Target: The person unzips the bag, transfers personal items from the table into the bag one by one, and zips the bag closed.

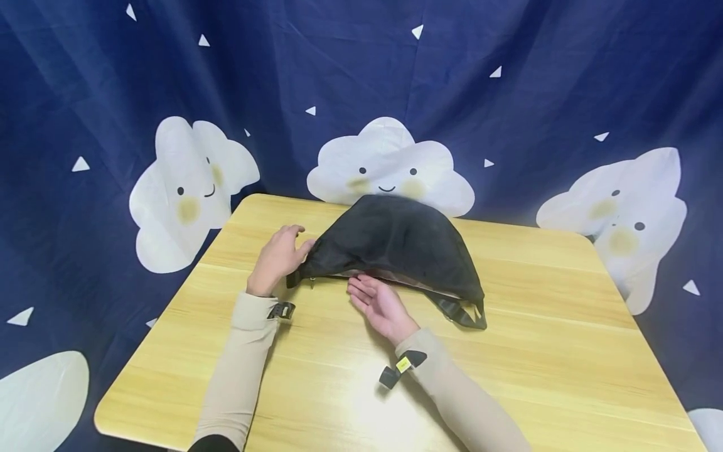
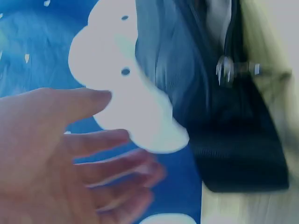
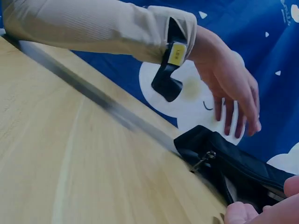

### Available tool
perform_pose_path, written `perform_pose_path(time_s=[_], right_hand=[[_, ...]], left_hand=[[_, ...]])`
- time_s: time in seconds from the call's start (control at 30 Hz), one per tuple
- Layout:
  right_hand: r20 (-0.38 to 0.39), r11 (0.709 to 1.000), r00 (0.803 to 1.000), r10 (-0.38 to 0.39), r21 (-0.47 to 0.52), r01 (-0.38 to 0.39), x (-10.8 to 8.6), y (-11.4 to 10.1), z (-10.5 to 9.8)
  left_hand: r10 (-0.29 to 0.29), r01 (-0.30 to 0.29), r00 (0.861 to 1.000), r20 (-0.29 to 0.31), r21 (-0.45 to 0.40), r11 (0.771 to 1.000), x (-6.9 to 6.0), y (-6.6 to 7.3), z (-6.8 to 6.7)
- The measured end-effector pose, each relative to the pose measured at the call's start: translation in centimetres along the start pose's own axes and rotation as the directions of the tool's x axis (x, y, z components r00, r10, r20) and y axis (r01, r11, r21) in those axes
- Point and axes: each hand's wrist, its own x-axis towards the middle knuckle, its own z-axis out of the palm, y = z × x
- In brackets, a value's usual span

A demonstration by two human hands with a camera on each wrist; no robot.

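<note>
A black fanny pack (image 1: 395, 238) lies on the table with its long zipped mouth towards me. The mouth gapes and shows a pale lining (image 1: 390, 274). At its left end hangs a metal zipper pull (image 2: 226, 70), close to a black webbing tab. My left hand (image 1: 279, 257) hovers beside that end, fingers spread and loosely bent; in the left wrist view there is a gap between it and the bag. Palm up, my right hand (image 1: 384, 307) has its fingertips at the mouth's lower edge; whether they touch the fabric I cannot tell.
The light wooden table (image 1: 565, 351) has rounded corners. A black strap (image 1: 460, 311) loops out from the bag's right end. Behind the table hangs a dark blue curtain (image 1: 271, 63) printed with white clouds and triangles.
</note>
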Motion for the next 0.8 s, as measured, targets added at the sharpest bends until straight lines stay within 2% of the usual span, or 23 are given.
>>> perform_pose_path(time_s=[0.07,0.13,0.23,0.47,0.67,0.8], right_hand=[[0.006,1.000,1.000,0.012,-0.016,-0.012,0.0,0.2,0.2],[0.016,0.999,1.000,0.022,-0.028,-0.022,0.0,0.4,0.3],[0.040,0.999,0.999,0.037,-0.038,-0.036,0.2,0.6,0.6],[0.094,0.997,0.993,0.072,-0.040,-0.068,0.7,1.3,1.5],[0.110,0.997,0.991,0.080,-0.031,-0.077,1.5,1.9,2.1],[0.123,0.996,0.989,0.086,-0.016,-0.085,1.9,2.2,2.4]], left_hand=[[-0.045,0.045,0.994,0.104,0.006,0.999,-0.1,-0.6,-0.4],[-0.067,0.066,0.977,0.203,0.012,0.998,-0.2,-0.9,-0.8],[-0.074,0.075,0.954,0.289,0.009,0.997,-0.2,-1.1,-0.9],[-0.064,0.066,0.941,0.332,0.007,0.998,0.0,-0.8,-0.7],[-0.067,0.067,0.915,0.397,0.013,0.998,0.0,-0.8,-0.4],[-0.070,0.074,0.905,0.420,0.008,0.997,0.1,-0.9,-0.2]])
